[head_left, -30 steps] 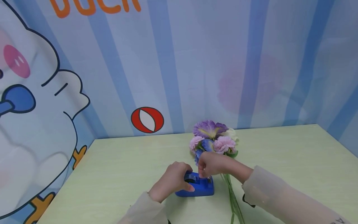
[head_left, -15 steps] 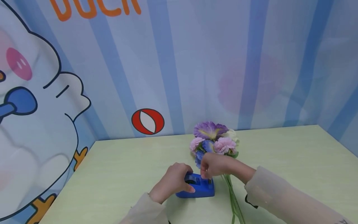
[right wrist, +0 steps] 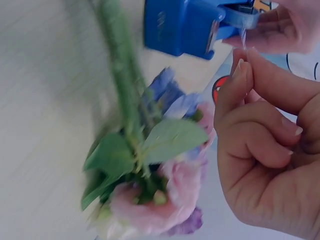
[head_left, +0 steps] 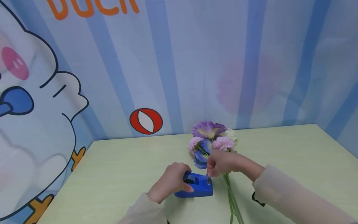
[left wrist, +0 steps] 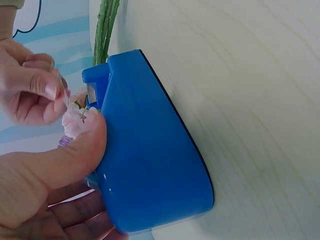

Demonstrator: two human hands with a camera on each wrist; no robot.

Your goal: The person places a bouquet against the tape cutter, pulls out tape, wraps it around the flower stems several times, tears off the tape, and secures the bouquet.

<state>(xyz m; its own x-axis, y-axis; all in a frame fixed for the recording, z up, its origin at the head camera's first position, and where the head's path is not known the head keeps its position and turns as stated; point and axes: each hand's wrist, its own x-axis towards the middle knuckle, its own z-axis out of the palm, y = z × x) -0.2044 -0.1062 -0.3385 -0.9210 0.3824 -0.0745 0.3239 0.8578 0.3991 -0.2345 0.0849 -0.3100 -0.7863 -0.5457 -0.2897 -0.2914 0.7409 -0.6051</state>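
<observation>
A blue tape dispenser (head_left: 197, 189) stands on the table near the front, with a tape roll (head_left: 189, 178) in it. My left hand (head_left: 174, 179) grips the dispenser from its left end, thumb on the near side and fingers over the far side. My right hand (head_left: 223, 163) is just above the dispenser's cutter end. Between its thumb and index finger it pinches a clear strip of tape (right wrist: 243, 39), which runs back toward the roll in the right wrist view. The metal cutter (left wrist: 92, 94) shows beside the strip in the left wrist view.
A bunch of flowers (head_left: 207, 130) in purple, blue, pink and white lies behind and to the right of the dispenser. Its green stems (head_left: 232, 199) run toward the table's front edge. A printed cloth backdrop (head_left: 195, 62) rises behind the pale table (head_left: 126, 168).
My right hand has moved to the right, from over the middle of the dispenser to its cutter end, drawing the tape along. The left hand keeps its grip on the dispenser.
</observation>
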